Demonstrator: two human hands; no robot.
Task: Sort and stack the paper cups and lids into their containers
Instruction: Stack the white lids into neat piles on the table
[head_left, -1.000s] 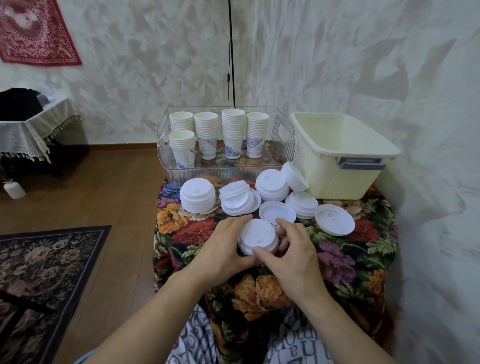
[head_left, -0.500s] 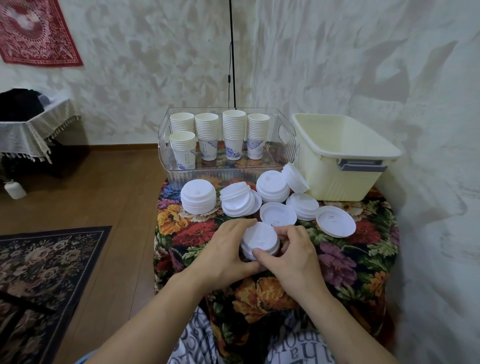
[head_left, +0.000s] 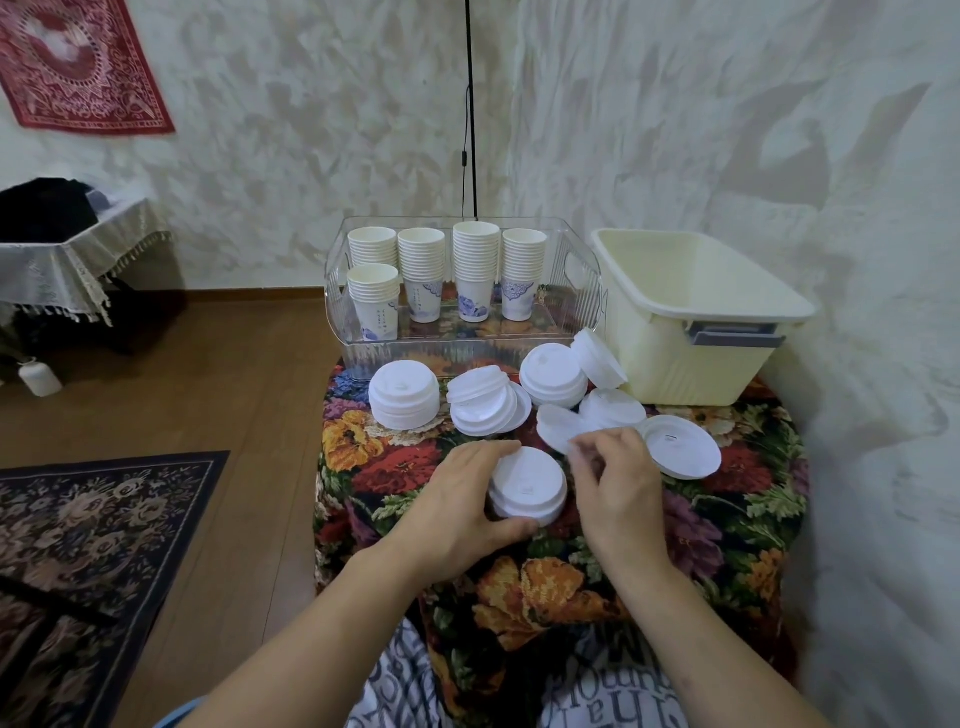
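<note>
Left hand (head_left: 457, 501) curled round near stack of lids (head_left: 528, 484), thumb at its front edge, fingers along its far-left side; stack resting on floral tablecloth (head_left: 737, 514). Right hand (head_left: 618, 486) just right of that stack, fingertips blurred, apparently pinching single lid (head_left: 558, 428) tilted off the cloth. More lid stacks (head_left: 404, 395) in a row behind, one loose lid (head_left: 680, 453) to the right. Paper cups (head_left: 472, 270) stacked upright in five columns inside clear bin (head_left: 467, 353). Cream tub (head_left: 685, 332) just right of bin, no contents visible.
</note>
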